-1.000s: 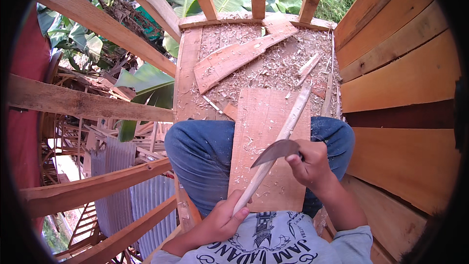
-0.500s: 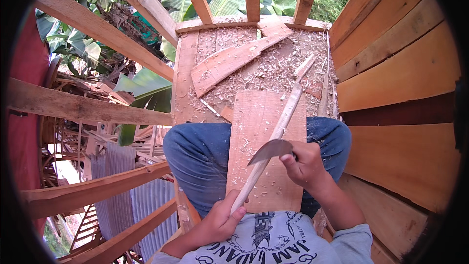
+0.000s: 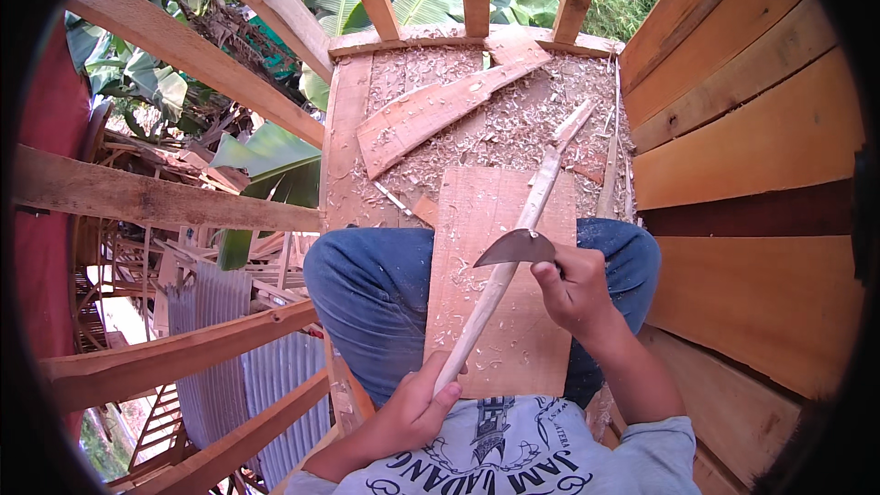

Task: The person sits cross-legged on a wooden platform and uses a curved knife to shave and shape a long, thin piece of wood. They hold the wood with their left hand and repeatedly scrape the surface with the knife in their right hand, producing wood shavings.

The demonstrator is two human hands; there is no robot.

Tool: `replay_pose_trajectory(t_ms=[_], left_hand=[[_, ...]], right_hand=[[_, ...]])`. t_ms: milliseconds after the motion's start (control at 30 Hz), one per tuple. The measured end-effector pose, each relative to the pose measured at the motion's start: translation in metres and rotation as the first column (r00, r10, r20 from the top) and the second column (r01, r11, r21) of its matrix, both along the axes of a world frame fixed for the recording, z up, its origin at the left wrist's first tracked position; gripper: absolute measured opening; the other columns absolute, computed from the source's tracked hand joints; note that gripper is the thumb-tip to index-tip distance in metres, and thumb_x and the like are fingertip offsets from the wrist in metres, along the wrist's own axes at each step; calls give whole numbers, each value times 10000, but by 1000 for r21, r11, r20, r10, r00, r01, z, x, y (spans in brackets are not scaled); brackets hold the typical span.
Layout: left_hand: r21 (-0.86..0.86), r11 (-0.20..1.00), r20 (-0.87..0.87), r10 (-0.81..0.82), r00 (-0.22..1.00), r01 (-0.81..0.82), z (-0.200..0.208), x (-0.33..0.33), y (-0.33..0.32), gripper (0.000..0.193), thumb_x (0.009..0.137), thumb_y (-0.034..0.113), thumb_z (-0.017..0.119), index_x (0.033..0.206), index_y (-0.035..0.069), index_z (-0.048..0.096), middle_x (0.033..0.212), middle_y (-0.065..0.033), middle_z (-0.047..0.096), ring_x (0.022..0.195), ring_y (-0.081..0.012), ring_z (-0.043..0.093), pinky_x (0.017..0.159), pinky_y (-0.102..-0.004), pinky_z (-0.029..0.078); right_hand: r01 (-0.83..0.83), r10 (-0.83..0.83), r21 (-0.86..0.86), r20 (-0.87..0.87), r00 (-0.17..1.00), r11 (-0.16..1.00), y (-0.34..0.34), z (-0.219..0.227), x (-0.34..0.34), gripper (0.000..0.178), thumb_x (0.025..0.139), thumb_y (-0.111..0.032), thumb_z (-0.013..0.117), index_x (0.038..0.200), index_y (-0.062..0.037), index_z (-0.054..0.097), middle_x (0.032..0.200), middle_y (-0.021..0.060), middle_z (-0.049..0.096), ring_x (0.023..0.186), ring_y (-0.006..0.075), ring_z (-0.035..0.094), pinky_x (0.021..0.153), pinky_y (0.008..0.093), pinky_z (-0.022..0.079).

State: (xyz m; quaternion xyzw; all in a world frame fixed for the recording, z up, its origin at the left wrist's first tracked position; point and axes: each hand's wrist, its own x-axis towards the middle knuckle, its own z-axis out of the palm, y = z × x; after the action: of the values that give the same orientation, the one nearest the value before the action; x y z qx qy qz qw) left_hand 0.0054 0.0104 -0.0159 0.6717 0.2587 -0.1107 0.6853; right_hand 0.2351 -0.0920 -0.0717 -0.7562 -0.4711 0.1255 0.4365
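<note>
Hold the slender pale wooden stick [image 3: 489,302] (probably light, stiff), slanted over the flat tan plank [image 3: 527,348], by its near end, left hand [image 3: 422,408] grasping there, right hand [image 3: 577,295] clasping the curved grey metal knife [image 3: 515,247].

Bright daylight, soft shadows, fisheye bowing (black corners)

Partly hidden, partly cropped

The right grip [image 3: 579,293] mostly hides the handle of the curved knife [image 3: 515,248]; the left grip [image 3: 420,411] partly covers the near end of the pale stick [image 3: 480,316]. The lower edge crops the shirt [image 3: 632,458]. Many wood shavings [image 3: 490,142] are too small to separate.
</note>
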Motion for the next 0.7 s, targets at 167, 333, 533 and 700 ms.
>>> replay_pose_trajectory(t_ms=[167,333,533,700], left_hand=[[-25,999,-29,26,999,-27,0,-9,0,385,986,344,381,1123,-12,432,678,6,447,562,-58,421,527,-229,349],[34,999,66,13,998,-15,-6,-7,0,402,987,365,384,1118,-11,435,683,6,453,560,-62,421,523,-237,356],[24,1000,16,10,1000,-11,-5,-7,0,384,991,342,376,1126,-14,427,681,5,444,578,-63,432,543,-248,365],[25,1000,-35,20,999,-19,3,-9,-2,322,985,259,382,1141,-19,428,683,-29,450,579,-96,446,556,-269,374]], right_hand=[[-72,72,1,74,995,997,0,-8,14,472,848,-412,626,615,-16,520,517,124,464,447,248,516,441,327,394],[-339,338,-16,126,933,941,-1,7,-9,408,830,-384,663,656,-25,574,539,134,501,485,302,557,454,346,417],[-32,51,131,-138,989,991,-1,-9,-14,474,822,-430,656,618,-27,510,556,127,511,471,306,538,447,361,404],[51,-51,-20,13,999,999,-3,-25,23,447,826,-418,656,630,-36,530,544,116,506,487,301,567,444,357,418]])
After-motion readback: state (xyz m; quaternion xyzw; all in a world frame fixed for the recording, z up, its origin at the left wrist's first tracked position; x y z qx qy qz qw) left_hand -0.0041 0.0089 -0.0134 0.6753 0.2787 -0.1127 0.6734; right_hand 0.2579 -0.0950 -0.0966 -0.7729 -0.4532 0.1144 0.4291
